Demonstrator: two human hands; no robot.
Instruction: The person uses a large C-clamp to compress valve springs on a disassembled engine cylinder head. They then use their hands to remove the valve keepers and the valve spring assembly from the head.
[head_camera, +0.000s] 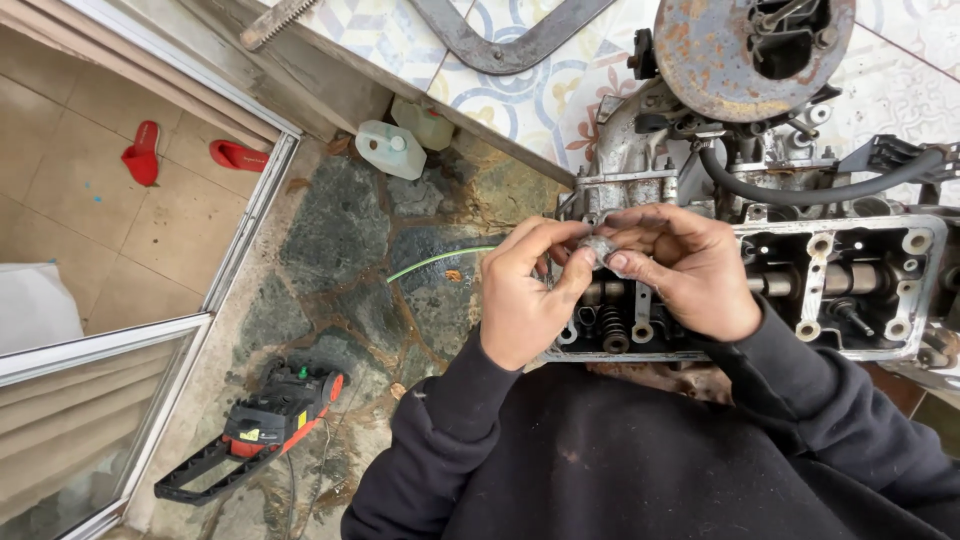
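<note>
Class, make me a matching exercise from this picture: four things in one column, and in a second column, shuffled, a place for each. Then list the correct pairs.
Things
1. small grey metal part
2. red slippers
3. chainsaw
4. plastic jugs

Places
A. lying on the stone floor, lower left
B. pinched between the left hand and the right hand, above the open engine
C. on the tan tiles beyond the sliding door frame
D. standing against the tiled step

Pairs: 1-B, 2-C, 3-A, 4-D
</note>
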